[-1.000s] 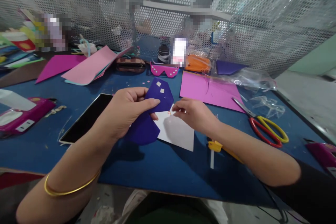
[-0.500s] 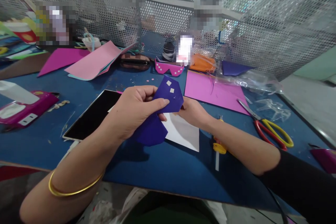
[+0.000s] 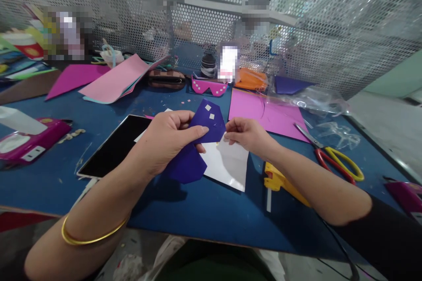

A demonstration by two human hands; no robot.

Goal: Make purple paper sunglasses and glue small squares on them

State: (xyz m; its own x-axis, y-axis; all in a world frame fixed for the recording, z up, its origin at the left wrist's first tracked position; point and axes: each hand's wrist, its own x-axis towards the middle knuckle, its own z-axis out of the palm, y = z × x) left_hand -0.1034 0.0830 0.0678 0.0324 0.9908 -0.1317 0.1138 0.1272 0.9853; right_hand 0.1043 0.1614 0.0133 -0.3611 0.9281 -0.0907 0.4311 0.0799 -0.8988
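The purple piece (image 3: 212,135) is hanging just above the tabletop (image 3: 211,224), carrying two white squares (image 3: 212,116) toward its far end. At its narrow middle the left hand (image 3: 171,138) is holding it; that grip is pressing tight, the thumb lying on top and the other fingers curling beneath. The right hand (image 3: 249,137) is hovering at the right edge of the purple piece. Its grip is narrowing to a pinch, thumb and forefinger almost meeting; whether it is holding some tiny bit or touching that edge, I cannot tell.

The step in hand seems to be fine fingertip work around the squares on the purple piece. The next move appears to be calling for steady support from the left hand and a light, exact pinch from the right.

Partly beneath the purple piece and to its right, a white sheet (image 3: 227,169) is lying. Farther right of it, a yellow tool (image 3: 273,178) and scissors (image 3: 316,144) are resting. Beyond the purple piece, pink glasses (image 3: 209,86) are standing; to its left, a dark-screened device (image 3: 112,147) is lying.
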